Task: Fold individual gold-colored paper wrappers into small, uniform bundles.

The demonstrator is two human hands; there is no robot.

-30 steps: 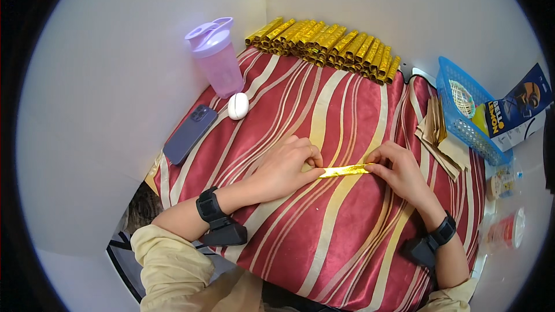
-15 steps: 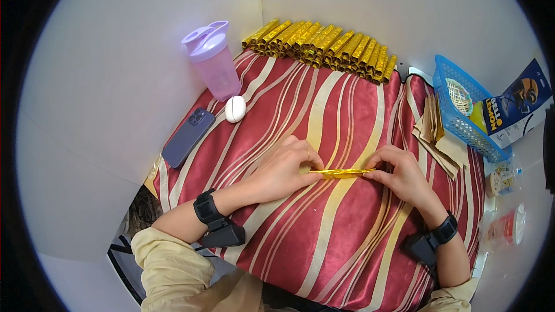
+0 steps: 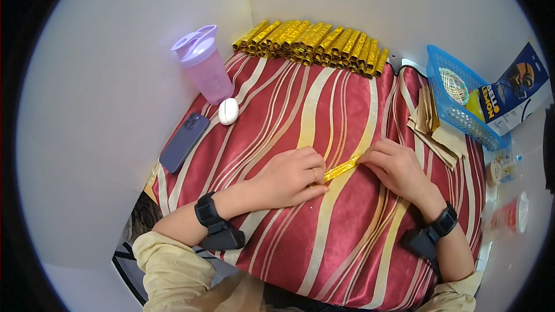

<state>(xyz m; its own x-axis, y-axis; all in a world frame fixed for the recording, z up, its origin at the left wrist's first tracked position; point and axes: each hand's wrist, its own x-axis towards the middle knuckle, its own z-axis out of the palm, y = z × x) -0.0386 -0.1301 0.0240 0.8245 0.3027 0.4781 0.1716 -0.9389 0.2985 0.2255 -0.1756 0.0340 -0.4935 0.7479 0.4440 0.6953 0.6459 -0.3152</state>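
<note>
The left forearm reaches in from the lower left, its hand palm down with fingers bent round the near end of a gold strip. The right hand angles up and leftward from the lower right, thumb and fingers pinching the other end. The strip slants between them, above the red striped cloth. A dark blue packet by the blue basket bears bold yellow and white lettering; marks on the clear cup are too blurred to read.
</note>
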